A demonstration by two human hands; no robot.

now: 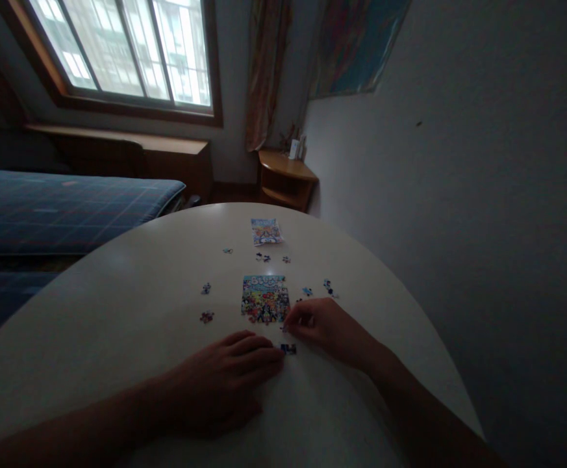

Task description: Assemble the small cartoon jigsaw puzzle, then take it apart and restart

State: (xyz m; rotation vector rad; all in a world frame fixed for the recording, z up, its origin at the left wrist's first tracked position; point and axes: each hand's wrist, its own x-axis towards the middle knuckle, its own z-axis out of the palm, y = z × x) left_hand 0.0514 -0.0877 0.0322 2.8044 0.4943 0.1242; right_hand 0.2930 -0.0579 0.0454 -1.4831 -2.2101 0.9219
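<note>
A partly joined jigsaw puzzle (265,298) with colourful cartoon figures lies on the round white table (141,292). At its lower right corner my right hand (318,320) is closed in a pinch on a small puzzle piece (284,329), mostly covered by the fingertips. My left hand (232,377) rests below the puzzle, palm down with fingers stretched out. Its fingertips reach the left side of a small dark joined strip of pieces (288,349). Loose pieces lie on both sides, among them a reddish piece (207,317) and a blue one (307,291).
Behind the puzzle lies a printed picture packet (266,231), with several loose pieces (262,257) in front of it. A bed with a blue plaid mattress (69,208) stands left of the table. A white wall (434,227) runs along the right; a corner shelf (288,166) stands beyond.
</note>
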